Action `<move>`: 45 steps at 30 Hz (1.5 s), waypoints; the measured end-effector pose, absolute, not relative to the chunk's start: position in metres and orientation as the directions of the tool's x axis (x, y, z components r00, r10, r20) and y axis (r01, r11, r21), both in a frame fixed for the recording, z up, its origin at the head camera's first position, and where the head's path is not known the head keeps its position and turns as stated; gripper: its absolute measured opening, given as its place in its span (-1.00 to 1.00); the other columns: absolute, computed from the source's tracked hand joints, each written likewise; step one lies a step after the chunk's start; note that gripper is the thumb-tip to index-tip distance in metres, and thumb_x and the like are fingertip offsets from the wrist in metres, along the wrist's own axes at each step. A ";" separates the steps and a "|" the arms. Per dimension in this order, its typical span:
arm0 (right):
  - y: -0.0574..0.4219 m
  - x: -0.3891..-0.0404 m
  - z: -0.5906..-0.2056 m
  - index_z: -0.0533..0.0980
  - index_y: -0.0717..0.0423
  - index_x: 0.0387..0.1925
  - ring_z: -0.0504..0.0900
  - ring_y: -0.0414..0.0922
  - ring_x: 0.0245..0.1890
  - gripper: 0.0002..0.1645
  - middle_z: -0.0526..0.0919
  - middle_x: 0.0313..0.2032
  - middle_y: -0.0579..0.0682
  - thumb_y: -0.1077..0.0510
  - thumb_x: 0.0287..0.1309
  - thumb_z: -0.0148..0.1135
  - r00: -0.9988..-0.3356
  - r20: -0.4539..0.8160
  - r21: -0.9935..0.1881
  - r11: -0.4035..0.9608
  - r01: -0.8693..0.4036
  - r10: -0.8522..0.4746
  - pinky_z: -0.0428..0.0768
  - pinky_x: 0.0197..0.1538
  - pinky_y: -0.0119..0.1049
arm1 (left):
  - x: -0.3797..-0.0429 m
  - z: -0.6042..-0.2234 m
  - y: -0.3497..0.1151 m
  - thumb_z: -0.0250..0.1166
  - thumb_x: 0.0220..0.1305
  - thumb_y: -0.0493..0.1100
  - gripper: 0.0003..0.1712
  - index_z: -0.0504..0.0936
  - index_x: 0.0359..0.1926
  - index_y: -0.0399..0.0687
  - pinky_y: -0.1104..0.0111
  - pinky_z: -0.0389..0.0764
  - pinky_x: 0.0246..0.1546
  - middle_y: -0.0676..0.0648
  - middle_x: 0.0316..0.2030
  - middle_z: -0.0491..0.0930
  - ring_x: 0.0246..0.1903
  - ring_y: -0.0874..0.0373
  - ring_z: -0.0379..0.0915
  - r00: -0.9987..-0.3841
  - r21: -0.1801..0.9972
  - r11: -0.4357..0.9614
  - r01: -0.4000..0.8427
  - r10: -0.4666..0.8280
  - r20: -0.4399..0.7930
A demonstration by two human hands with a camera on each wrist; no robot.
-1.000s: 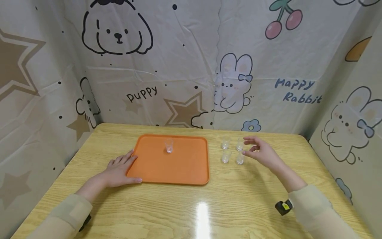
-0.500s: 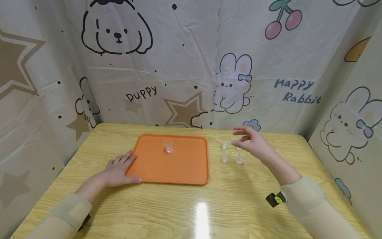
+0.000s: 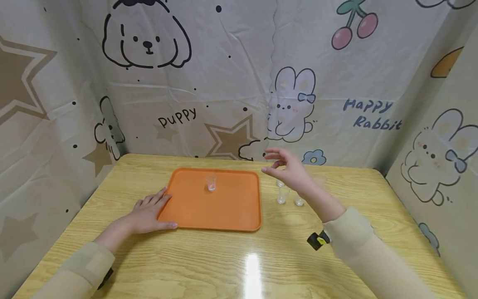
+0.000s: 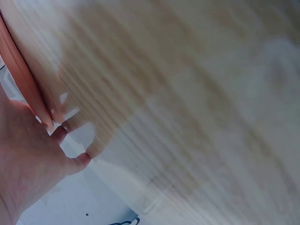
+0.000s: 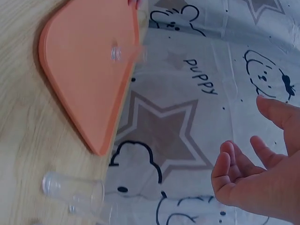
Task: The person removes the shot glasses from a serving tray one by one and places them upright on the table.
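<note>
My left hand [image 3: 149,214] lies spread along the left rim of an orange tray [image 3: 220,211], thumb at its near corner and fingers on the side. One small clear glass [image 3: 211,184] stands upright on the tray toward the back. My right hand [image 3: 285,168] hovers between the tray and the other glasses, thumb and fingers apart, with nothing between them in the right wrist view. Below it, on the table, stand a clear glass [image 3: 281,196] and another glass [image 3: 299,200]. A further glass [image 3: 280,183] is partly covered by the hand.
The wood-grain table [image 3: 209,265] holds everything. A printed cloth [image 3: 224,83] hangs behind and along both sides, close to the table's edges. A black camera [image 3: 317,241] is strapped at the right sleeve.
My right hand has moved left from beside the right-hand glasses, across and above them, toward the tray. The left hand, the tray and the glass on it have not moved.
</note>
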State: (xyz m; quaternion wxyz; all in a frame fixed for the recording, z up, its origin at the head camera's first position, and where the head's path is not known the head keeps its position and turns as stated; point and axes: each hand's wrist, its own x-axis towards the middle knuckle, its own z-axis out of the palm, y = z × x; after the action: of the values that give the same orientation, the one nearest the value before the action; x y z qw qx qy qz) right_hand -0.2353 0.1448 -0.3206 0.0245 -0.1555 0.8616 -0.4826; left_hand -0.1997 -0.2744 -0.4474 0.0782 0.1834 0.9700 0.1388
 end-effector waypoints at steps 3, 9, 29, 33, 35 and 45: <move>0.130 -0.238 -0.327 0.33 -0.03 0.26 0.49 -0.05 -0.12 -0.32 0.51 0.15 0.04 0.06 0.11 0.34 -0.944 0.125 -0.848 0.461 -0.261 -0.305 0.49 -0.18 -0.24 | -0.200 -0.448 -0.274 0.15 0.01 0.52 0.21 0.07 0.44 -0.20 -0.36 -0.06 0.13 -0.28 0.46 -0.16 0.33 -0.38 -0.13 -0.921 0.297 0.895 0.334 0.377 -0.101; 0.101 -0.242 -0.339 0.34 -0.03 0.25 0.48 -0.06 -0.16 -0.31 0.53 0.13 0.03 0.09 0.08 0.37 -0.936 0.122 -0.850 0.452 -0.270 -0.330 0.49 -0.23 -0.29 | -0.200 -0.449 -0.274 0.15 0.01 0.52 0.21 0.07 0.44 -0.20 -0.37 -0.07 0.13 -0.27 0.46 -0.16 0.33 -0.38 -0.13 -0.920 0.297 0.894 0.334 0.378 -0.101; 0.032 -0.274 -0.408 0.35 0.04 0.26 0.55 -0.03 -0.22 -0.29 0.55 0.11 0.13 0.07 0.07 0.38 -0.948 0.053 -0.827 0.519 -0.218 -0.314 0.53 -0.14 -0.22 | -0.198 -0.451 -0.276 0.15 0.01 0.53 0.22 0.04 0.45 -0.19 -0.37 -0.06 0.12 -0.27 0.46 -0.17 0.34 -0.38 -0.14 -0.922 0.295 0.898 0.326 0.371 -0.111; 0.023 -0.278 -0.417 0.34 0.07 0.26 0.56 0.03 -0.12 -0.30 0.54 0.09 0.12 0.08 0.09 0.36 -0.947 0.029 -0.837 0.510 -0.198 -0.320 0.54 -0.06 -0.16 | -0.198 -0.452 -0.276 0.15 0.01 0.52 0.22 0.04 0.45 -0.19 -0.37 -0.06 0.12 -0.27 0.46 -0.17 0.34 -0.38 -0.14 -0.922 0.296 0.898 0.326 0.371 -0.110; 0.020 -0.281 -0.421 0.35 0.07 0.25 0.56 0.03 -0.13 -0.30 0.55 0.08 0.11 0.07 0.09 0.36 -0.944 0.030 -0.841 0.503 -0.201 -0.327 0.53 -0.05 -0.15 | -0.198 -0.452 -0.277 0.15 0.01 0.52 0.22 0.04 0.45 -0.18 -0.37 -0.07 0.13 -0.27 0.46 -0.17 0.34 -0.38 -0.15 -0.922 0.297 0.898 0.325 0.370 -0.110; 0.007 -0.288 -0.437 0.39 0.13 0.21 0.57 -0.01 -0.19 -0.38 0.59 -0.01 0.10 0.10 0.11 0.34 -0.937 0.041 -0.844 0.490 -0.219 -0.348 0.52 -0.10 -0.21 | -0.202 -0.449 -0.275 0.16 0.01 0.52 0.22 0.04 0.45 -0.20 -0.36 -0.07 0.12 -0.28 0.46 -0.18 0.33 -0.39 -0.15 -0.918 0.306 0.893 0.329 0.379 -0.119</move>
State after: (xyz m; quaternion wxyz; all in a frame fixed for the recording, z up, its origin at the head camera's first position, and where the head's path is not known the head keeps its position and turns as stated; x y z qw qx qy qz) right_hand -0.2877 0.0069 -0.4369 0.0674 -0.1648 0.8605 -0.4774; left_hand -0.2016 -0.2746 -0.4487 0.0881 0.1827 0.9690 0.1412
